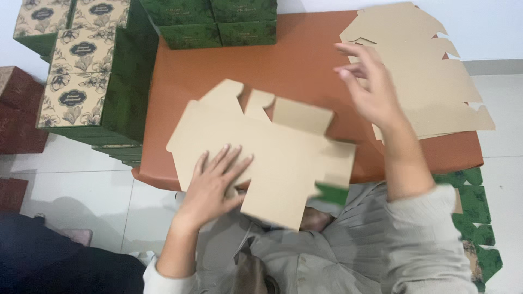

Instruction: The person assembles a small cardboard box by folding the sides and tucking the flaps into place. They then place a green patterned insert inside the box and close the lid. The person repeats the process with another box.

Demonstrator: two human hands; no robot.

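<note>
A flat die-cut cardboard box blank (283,158), brown side up, lies over the near edge of the orange-brown table (272,65). A green printed corner shows under its lower right. My left hand (215,182) rests flat on the blank's near left part, fingers spread. My right hand (368,84) hovers above the table to the right of the blank, fingers apart and holding nothing, next to a stack of unfolded brown blanks (430,81) at the table's right.
Assembled boxes with a floral beige and green print (81,71) are stacked left of the table. Dark green boxes (218,22) stand at the far edge. Reddish boxes (16,109) sit on the white tiled floor at left. Green blanks (476,218) lie at lower right.
</note>
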